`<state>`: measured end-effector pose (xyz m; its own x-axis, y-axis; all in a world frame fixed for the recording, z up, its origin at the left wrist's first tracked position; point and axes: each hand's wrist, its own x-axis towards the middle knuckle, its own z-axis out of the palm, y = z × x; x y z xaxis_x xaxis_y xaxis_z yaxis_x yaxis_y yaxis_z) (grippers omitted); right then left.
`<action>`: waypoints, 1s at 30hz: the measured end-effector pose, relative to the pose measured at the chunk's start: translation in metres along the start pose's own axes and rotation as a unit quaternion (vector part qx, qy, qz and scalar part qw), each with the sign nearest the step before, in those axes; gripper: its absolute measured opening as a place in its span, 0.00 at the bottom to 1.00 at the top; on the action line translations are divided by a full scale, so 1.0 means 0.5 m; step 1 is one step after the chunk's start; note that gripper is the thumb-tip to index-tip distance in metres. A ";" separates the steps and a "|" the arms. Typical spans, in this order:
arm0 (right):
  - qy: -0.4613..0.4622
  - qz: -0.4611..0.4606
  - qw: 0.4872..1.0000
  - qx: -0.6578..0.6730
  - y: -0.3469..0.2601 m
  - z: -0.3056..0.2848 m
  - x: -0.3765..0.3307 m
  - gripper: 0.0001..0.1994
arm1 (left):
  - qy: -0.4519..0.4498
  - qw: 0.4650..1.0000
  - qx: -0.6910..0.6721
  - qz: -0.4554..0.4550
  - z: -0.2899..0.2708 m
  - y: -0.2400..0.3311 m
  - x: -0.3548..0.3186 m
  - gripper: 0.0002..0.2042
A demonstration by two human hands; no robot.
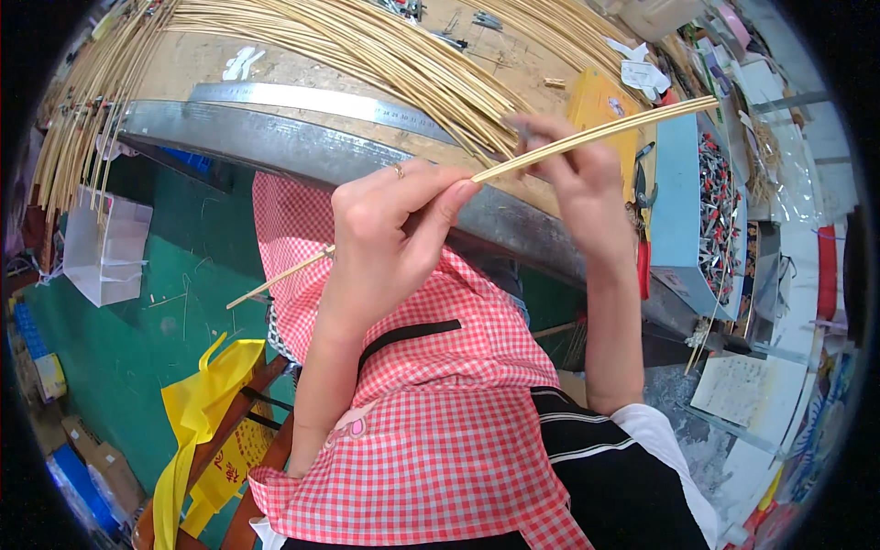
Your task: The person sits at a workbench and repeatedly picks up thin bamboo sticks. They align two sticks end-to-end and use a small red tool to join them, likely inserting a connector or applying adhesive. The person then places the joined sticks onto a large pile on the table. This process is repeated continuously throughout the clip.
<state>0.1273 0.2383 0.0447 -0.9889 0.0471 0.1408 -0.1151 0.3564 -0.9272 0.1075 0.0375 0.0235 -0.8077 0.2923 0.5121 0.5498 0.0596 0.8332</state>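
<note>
Thin pale bamboo sticks (632, 121), held together as a narrow bundle, slant across in front of me and rise to the right. My left hand (385, 229) pinches them between thumb and forefinger; a gold ring is on one finger. Past that hand's wrist, the lower end of a stick (275, 280) pokes out to the left. Just behind the bundle is my right hand (587, 183), its fingers bent and smeared by motion. Whether it grips the sticks or something small is hidden. A loose pile of long bamboo sticks (367, 46) lies on the worktable (302, 105) beyond both hands.
A steel ruler (312, 97) lies along the table's metal-faced front edge. To the right are a yellow box (596, 101), pliers (644, 179) and a light-blue box (674, 202) full of small red and grey parts. More sticks (92, 137) overhang at left above a translucent bin (108, 247).
</note>
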 end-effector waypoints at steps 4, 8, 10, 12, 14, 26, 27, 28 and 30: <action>0.018 0.029 0.984 0.173 0.000 0.052 -0.091 0.12 | 0.010 1.000 0.004 0.021 0.013 -0.002 0.000 0.03; 0.054 0.017 0.976 0.212 0.008 0.065 -0.116 0.12 | 0.000 1.000 0.014 0.020 0.020 0.004 0.002 0.04; 0.071 0.013 0.970 0.231 0.011 0.069 -0.118 0.12 | -0.002 1.000 0.016 0.022 0.024 0.005 0.000 0.04; 0.089 0.007 0.964 0.249 0.011 0.073 -0.118 0.12 | 0.000 0.999 0.019 0.028 0.030 0.002 -0.003 0.04; 0.087 -0.001 0.971 0.224 0.005 0.074 -0.117 0.11 | 0.001 0.999 0.030 0.045 0.031 0.001 -0.004 0.04; 0.093 -0.107 0.974 0.175 0.003 0.038 -0.109 0.16 | -0.084 0.996 -0.023 0.036 0.015 0.004 0.001 0.04; 0.112 -0.132 0.970 0.168 0.006 0.024 -0.108 0.15 | -0.103 0.993 -0.030 0.039 0.014 0.006 0.002 0.04; 0.098 -0.150 0.964 0.198 0.011 0.009 -0.111 0.13 | -0.127 0.991 -0.041 0.019 0.014 0.001 -0.005 0.05; 0.086 -0.186 0.956 0.211 0.006 -0.008 -0.109 0.07 | -0.124 0.990 -0.053 0.025 0.021 0.008 -0.008 0.05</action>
<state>0.1814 0.2405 0.0355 -0.8465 0.1558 0.5091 -0.5190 -0.0281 -0.8543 0.1151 0.0464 0.0227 -0.6956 0.5191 0.4967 0.5510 -0.0582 0.8325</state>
